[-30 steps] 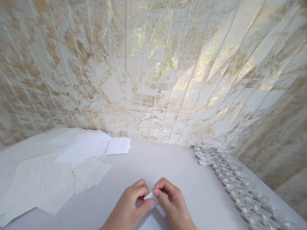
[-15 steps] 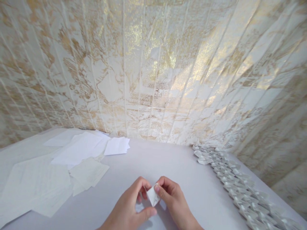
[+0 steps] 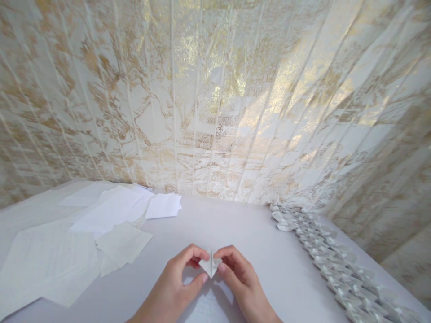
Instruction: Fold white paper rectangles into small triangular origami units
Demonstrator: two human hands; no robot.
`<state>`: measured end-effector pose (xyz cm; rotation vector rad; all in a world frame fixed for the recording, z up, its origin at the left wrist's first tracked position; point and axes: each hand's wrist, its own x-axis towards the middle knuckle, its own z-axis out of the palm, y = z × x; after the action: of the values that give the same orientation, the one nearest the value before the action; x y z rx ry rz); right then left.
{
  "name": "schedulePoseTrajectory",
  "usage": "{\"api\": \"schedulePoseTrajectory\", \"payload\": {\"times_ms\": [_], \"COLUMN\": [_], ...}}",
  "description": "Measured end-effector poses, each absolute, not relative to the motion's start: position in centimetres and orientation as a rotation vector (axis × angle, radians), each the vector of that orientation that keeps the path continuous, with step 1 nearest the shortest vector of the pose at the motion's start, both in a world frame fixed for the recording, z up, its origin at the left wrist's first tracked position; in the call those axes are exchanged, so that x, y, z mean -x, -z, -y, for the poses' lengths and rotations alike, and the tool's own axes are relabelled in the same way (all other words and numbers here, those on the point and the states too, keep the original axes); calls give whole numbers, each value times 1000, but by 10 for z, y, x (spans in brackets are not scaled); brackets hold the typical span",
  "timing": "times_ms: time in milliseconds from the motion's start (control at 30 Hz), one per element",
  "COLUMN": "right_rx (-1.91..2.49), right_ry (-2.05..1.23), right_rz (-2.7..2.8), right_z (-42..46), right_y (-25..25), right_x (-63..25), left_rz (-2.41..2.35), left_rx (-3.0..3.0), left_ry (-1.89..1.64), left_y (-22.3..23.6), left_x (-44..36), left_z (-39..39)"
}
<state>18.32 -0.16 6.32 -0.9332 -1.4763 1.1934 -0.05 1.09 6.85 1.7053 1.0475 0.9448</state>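
Note:
A small folded paper piece (image 3: 211,265), white with faint grey print, is held just above the table at the lower middle. Its point faces me and a crease or slit runs down its centre. My left hand (image 3: 182,278) pinches its left side between thumb and fingers. On the other side, my right hand (image 3: 240,280) grips the right corner the same way. Parts of the paper's edges are hidden under the fingertips.
Printed sheets (image 3: 50,255) and white paper (image 3: 107,208) lie spread on the left, with a small paper stack (image 3: 164,205) beside them. Rows of folded paper pieces (image 3: 332,260) run along the right edge. A gold-patterned curtain (image 3: 202,98) hangs behind the table (image 3: 235,220).
The folded paper has turned so its point and central crease face me. My left hand has closed onto its left side; my right hand still grips the right.

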Motion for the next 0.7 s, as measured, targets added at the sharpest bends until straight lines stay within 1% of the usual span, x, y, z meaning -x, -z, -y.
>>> {"api": "schedulePoseTrajectory", "payload": {"times_ms": [133,233,567,700], "right_rx": [927,912,1017,952], "right_ry": [-1060,-1035,-1121,-1224], "right_rz": [1610,1603,1479,1357], "right_z": [2,2,2,3], "right_y": [-64,-64,-57,-51], "right_x": [-184,-183,-182,-179], "left_rz": [-1031,-1028,-998,-991], "left_rx": [-1662,-1671,-1686,-1677], "left_ry": [-942,-956,-994,-976], "left_y": [-74,-76,-71,-71], "left_x": [1,1,1,1], "left_z": [-11,-9,-8,-7]}}
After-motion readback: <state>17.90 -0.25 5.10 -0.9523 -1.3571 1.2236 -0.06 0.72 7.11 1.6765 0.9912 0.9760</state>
